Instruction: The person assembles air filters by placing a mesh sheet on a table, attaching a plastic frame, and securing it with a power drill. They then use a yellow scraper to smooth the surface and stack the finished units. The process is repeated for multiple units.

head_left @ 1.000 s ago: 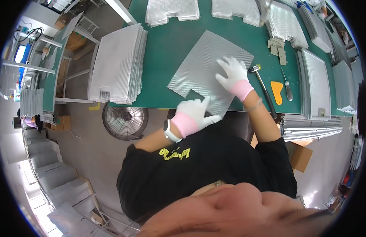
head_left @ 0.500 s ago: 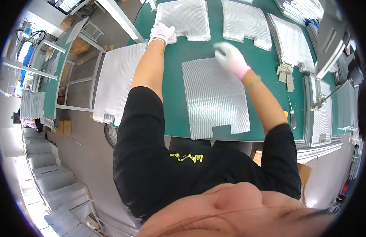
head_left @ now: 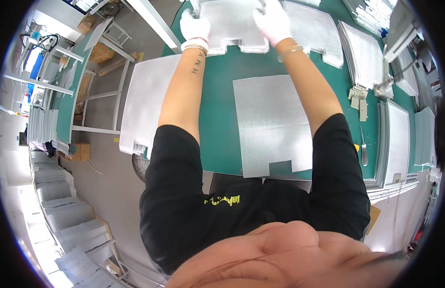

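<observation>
A stack of silvery mesh sheets (head_left: 234, 24), notched along its near edge, lies at the far side of the green table. My left hand (head_left: 195, 26), in a white glove, is at the stack's left edge with its fingers apart. At the right edge is my right hand (head_left: 272, 23), gloved too, its thumb and fingers spread. Whether either hand presses on the sheets I cannot tell. Nearer to me a single mesh sheet (head_left: 270, 122) lies flat, with a notch in its near edge; my right forearm passes over its right side.
More mesh stacks lie to the right, one beside my right hand (head_left: 318, 33) and another further right (head_left: 361, 53). Small beige plates (head_left: 359, 103) and a screwdriver (head_left: 364, 151) lie near framed panels (head_left: 396, 144). A large mesh stack (head_left: 148, 101) stands at the left.
My right hand has moved up and away from the single sheet to the far stack's right edge. My left hand has shifted slightly at the stack's left edge. The view has shifted slightly.
</observation>
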Tool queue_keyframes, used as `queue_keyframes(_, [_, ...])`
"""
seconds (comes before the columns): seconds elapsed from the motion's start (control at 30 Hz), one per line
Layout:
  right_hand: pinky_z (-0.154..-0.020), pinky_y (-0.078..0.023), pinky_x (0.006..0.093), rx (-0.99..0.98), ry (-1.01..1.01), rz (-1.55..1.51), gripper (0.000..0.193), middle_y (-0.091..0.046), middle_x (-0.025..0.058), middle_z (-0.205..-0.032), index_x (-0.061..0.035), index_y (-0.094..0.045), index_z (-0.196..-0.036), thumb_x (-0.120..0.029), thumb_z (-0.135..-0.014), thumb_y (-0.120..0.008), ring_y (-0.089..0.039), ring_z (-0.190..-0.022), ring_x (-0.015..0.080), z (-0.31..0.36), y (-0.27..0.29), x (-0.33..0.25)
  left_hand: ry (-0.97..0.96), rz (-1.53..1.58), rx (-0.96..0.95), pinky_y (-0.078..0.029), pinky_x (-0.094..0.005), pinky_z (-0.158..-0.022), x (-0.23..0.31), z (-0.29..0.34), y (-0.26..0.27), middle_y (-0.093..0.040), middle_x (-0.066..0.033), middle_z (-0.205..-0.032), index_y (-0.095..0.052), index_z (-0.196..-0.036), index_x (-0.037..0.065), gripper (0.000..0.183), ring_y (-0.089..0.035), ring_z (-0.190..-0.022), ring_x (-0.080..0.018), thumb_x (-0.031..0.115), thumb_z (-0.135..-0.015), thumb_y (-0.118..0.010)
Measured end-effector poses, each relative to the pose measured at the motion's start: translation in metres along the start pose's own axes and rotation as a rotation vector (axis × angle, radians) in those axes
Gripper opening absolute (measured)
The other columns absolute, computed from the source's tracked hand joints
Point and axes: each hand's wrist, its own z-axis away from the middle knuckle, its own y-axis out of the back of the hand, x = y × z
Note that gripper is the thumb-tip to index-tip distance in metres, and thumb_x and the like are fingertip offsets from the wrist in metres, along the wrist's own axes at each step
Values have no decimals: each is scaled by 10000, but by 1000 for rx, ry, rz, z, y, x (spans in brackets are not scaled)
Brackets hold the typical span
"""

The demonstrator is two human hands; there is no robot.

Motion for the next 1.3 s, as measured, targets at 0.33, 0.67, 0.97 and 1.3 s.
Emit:
queue_keyframes(0.33, [-788, -495, 194, -351, -424, -629, 921, -516, 154, -1426, -83, -198, -1612, 53, -791, -592, -554, -862, 75, 207, 203, -25, 463, 945, -528, -529, -277, -778, 78, 258, 157, -544, -161, -1335, -116, -1583, -2, 895, -592, -865, -119, 81, -895, -682])
queue_keyframes(0.67, [-673, -499, 276, -334, -466, -39, 595, -624, 80, -976, -38, -555, -1383, -143, -826, -738, -522, -662, 134, 343, 214, -26, -210, -112, -496, -517, -367, -892, 59, 380, 148, -600, -175, -1165, -600, -1319, 3, 657, -608, -995, -283, 181, -731, -832])
queue_keyframes(0.97, [-825, -528, 333, -329, -354, -82, 563, -664, 130, -1098, -56, -575, -1365, -203, -844, -731, -650, -899, 234, 343, 212, -12, -84, -134, -572, -498, -396, -958, 62, 375, 155, -612, -178, -1156, -611, -1301, -2, 629, -608, -1070, -322, 242, -756, -811])
queue_keyframes(1.3, [-820, -538, 364, -351, -301, 145, 560, -630, 126, -1052, -89, -569, -1361, -204, -840, -739, -652, -928, 299, 356, 199, -15, -222, -322, -566, -504, -434, -928, 42, 386, 146, -608, -182, -1171, -614, -1314, 41, 639, -603, -1062, -350, 292, -754, -794])
